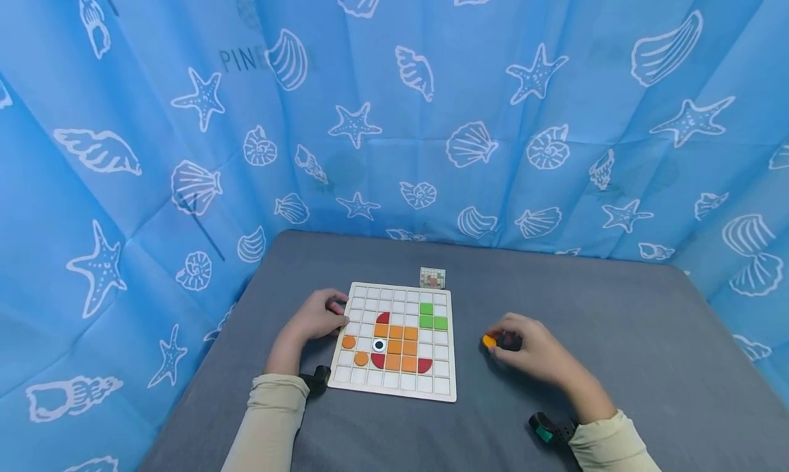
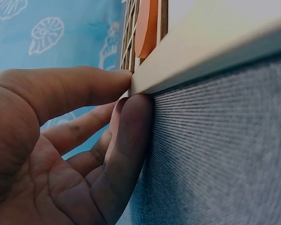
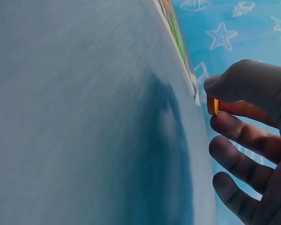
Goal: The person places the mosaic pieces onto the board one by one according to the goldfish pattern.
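Note:
A white grid board [image 1: 388,383] lies on the grey cloth. My left hand [image 1: 317,314] grips its left edge; in the left wrist view the thumb and a finger pinch the pale rim [image 2: 178,65]. To the right of the board, my right hand [image 1: 530,345] pinches a small orange disc [image 1: 489,341] between thumb and fingertip, with the other fingers loosely bent. The disc [image 3: 212,106] shows edge-on in the right wrist view. On the board, orange squares [image 1: 394,346] form a block with red quarter-round pieces [image 1: 424,366], a black-and-white eye piece [image 1: 379,345], green squares [image 1: 427,321] and two orange discs [image 1: 361,358].
A small picture card [image 1: 433,278] lies just behind the board's far edge. Grey cloth [image 1: 592,307] covers the table. A blue curtain [image 1: 394,136] with white shells and starfish hangs behind it and along the sides. Each wrist wears a black strap [image 1: 551,427].

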Demonstrator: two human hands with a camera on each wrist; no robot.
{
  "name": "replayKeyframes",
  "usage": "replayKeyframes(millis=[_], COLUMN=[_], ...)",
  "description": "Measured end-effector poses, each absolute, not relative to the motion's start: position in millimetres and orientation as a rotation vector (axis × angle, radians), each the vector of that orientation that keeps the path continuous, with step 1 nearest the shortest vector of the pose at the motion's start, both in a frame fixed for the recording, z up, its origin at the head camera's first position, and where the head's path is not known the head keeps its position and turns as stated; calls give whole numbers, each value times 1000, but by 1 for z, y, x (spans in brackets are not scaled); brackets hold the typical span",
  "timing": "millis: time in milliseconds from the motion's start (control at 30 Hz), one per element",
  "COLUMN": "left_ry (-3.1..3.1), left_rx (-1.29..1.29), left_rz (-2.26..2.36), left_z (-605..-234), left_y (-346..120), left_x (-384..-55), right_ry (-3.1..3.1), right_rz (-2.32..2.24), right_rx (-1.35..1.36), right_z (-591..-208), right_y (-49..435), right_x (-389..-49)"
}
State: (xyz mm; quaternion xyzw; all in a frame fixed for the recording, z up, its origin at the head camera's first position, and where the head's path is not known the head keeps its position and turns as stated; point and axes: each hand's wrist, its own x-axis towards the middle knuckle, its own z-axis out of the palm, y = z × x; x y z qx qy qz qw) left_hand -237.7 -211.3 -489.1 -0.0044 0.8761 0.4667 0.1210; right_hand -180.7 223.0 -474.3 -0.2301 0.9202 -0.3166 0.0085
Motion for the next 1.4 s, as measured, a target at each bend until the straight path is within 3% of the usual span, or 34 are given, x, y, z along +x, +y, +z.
replayKeyframes(millis=[733, 1400], left_ry=[2570, 2575], left_rx=[-37, -13], left_rz=[1361, 1360], left_z=[-489, -493], left_y=[-211, -211], left_x=[-237, -237], right_ry=[2736, 2676], right_rz=[-993, -826], right_rx=[-949, -971], right_z=[-463, -470], right_y=[89, 5], right_x=[-242, -267])
